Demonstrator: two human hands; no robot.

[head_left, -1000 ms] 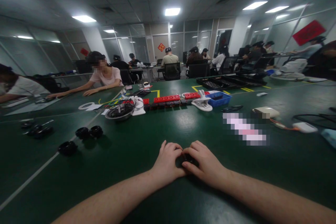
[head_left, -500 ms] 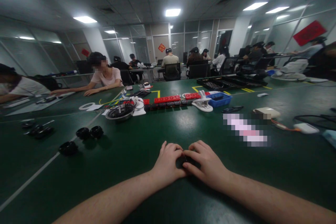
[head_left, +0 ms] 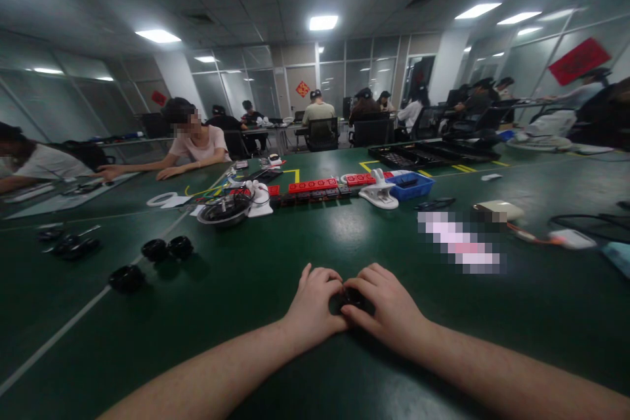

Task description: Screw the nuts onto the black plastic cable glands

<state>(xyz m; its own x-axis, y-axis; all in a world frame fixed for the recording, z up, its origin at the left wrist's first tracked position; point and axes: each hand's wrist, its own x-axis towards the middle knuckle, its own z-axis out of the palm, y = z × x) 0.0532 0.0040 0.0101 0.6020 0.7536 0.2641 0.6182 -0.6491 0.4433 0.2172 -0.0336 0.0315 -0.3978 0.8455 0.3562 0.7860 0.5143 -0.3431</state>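
Note:
Close in front of me, low in the view, my left hand (head_left: 315,298) and my right hand (head_left: 388,302) curl around a small glossy black part (head_left: 355,300). Fingers and thumbs cover most of it, so its kind does not show. Both hands are closed on it, fingertips nearly meeting, just over the green tabletop (head_left: 236,354). To the left stand several rounded black parts: one near piece (head_left: 126,279), and a pair made of one piece (head_left: 154,250) beside another (head_left: 180,247).
Across the table's middle lie a metal bowl (head_left: 224,213) of dark parts, a row of red blocks (head_left: 312,185), a white clip (head_left: 380,191) and a blue bin (head_left: 412,188). Black trays (head_left: 433,156) lie behind. A person (head_left: 194,138) sits at the far left side.
My right fingers have shifted slightly on the black part, so a little more of it shows. My left hand holds its place. The person at far left has moved an arm slightly.

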